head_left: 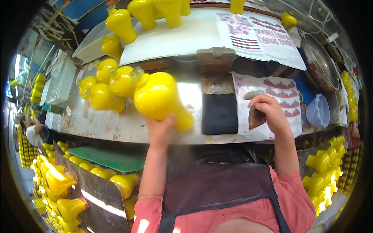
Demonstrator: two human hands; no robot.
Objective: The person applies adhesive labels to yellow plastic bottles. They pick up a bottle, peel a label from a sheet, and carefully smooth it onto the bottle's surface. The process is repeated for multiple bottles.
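Nearest the camera, a dark apron (pixel 217 186) over a pink shirt fills the lower middle, and both bare forearms rise from it toward the surface (pixel 128 126), a worn metal-topped bench. On either side of the person, low down, yellow bottles are packed in rows: a crowd at the left (pixel 58 182) beside a green mat (pixel 112 159), and another at the right (pixel 324 171). The left hand (pixel 159 130) has its grip clamped on the yellow bulb-shaped bottle (pixel 161 99), holding it from below, lifted off the surface and tilted so its clear neck points up and to the left; it looks blurred, and no label shows on the side facing the camera. The right hand (pixel 270 110) rests on a sheet of printed labels (pixel 279 95), fingers curled down and pinching at a brownish piece (pixel 256 117) at the sheet's lower left edge; whether the grip has fully closed on it I cannot tell. Between the hands lies a wide brush (pixel 219 108) with a dark pad. Just left of the held bottle, a cluster of plain yellow bottles (pixel 103 85) lies on the surface. Farther back, a white board (pixel 175 40) carries more upright bottles (pixel 155 13) and a second label sheet (pixel 256 35). Judging by this, labelling is midway: many bottles remain bare.
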